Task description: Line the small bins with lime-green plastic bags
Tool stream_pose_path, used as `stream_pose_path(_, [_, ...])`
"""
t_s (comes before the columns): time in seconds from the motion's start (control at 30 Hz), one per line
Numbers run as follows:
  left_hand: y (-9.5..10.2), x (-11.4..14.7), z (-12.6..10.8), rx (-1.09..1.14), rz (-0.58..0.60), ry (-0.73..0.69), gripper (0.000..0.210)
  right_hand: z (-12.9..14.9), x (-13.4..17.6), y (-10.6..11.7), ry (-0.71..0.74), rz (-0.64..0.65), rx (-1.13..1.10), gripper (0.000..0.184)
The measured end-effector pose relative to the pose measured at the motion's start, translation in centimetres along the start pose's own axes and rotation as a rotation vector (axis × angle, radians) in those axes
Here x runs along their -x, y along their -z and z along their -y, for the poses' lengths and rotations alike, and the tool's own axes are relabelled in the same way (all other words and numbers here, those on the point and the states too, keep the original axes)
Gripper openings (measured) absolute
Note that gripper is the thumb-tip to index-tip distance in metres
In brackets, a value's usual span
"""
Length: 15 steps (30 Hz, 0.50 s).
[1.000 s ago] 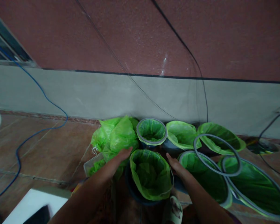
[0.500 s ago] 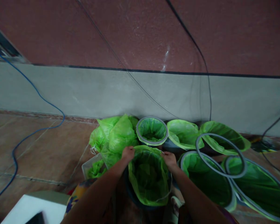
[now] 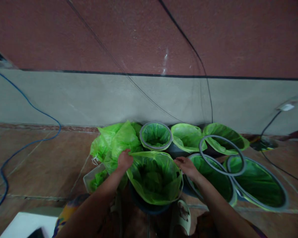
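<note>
Both hands: left hand (image 3: 125, 161), right hand (image 3: 186, 166) pinch thin green plastic bag (image 3: 154, 195)
Bag: seemingly being spread open
Next pull: probably needs even tension

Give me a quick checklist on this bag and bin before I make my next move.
1. Left hand gripping the left edge of the green bag: ok.
2. Right hand gripping the right edge: ok.
3. Bag mouth spread open: ok, it gapes wide between both hands.
4. Bag sitting flat against the bottom of the dark bin: cannot tell, too dark inside.
5. Gray ring on this bin: not ok, it lies over the two front bins on the right.
</note>
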<state>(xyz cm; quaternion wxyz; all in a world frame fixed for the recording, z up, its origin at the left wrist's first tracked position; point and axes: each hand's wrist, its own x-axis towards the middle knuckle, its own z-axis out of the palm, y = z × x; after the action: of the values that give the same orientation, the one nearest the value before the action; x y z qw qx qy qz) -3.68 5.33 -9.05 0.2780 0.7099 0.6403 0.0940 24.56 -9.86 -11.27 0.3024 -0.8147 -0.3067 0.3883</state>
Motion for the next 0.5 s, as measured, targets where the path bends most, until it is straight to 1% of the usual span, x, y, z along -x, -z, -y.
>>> stream_pose_path(0.07, [0.0,0.8,-1.5,-0.005,-0.046,-0.082,0.046,0.5,0.9,0.3,-0.090,0.065,-0.096,0.031])
stream_pose_path(0.1, [-0.1,1.4,-2.3,0.002,-0.062,-0.137,0.046,0.7,1.2,0.5,-0.111,0.084,-0.143,0.030])
stream_pose_path(0.13, [-0.4,2.0,-3.1,0.021,-0.062,-0.196,0.045,0.8,1.5,0.7,-0.122,0.095,-0.188,0.028])
stream_pose_path(0.17, [-0.8,2.7,-3.9,0.054,-0.038,-0.251,0.042,0.9,1.8,0.8,-0.128,0.101,-0.228,0.025])
stream_pose_path(0.23, [-2.3,4.3,-5.1,0.158,0.083,-0.321,0.036,0.9,2.2,1.0,-0.142,0.115,-0.284,0.022])
stream_pose_path(0.3, [-4.4,5.9,-5.9,0.272,0.263,-0.323,0.033,0.9,2.5,0.9,-0.170,0.138,-0.294,0.021])
stream_pose_path(0.37, [-7.1,7.4,-6.2,0.340,0.418,-0.298,0.032,0.8,2.9,0.7,-0.175,0.187,-0.267,0.018])
stream_pose_path(0.4, [-8.4,8.1,-6.3,0.369,0.478,-0.273,0.033,0.8,3.0,0.7,-0.169,0.217,-0.249,0.017])
stream_pose_path(0.5, [-11.6,9.6,-6.6,0.494,0.611,-0.168,0.034,0.8,3.5,0.6,-0.129,0.286,-0.196,0.015])
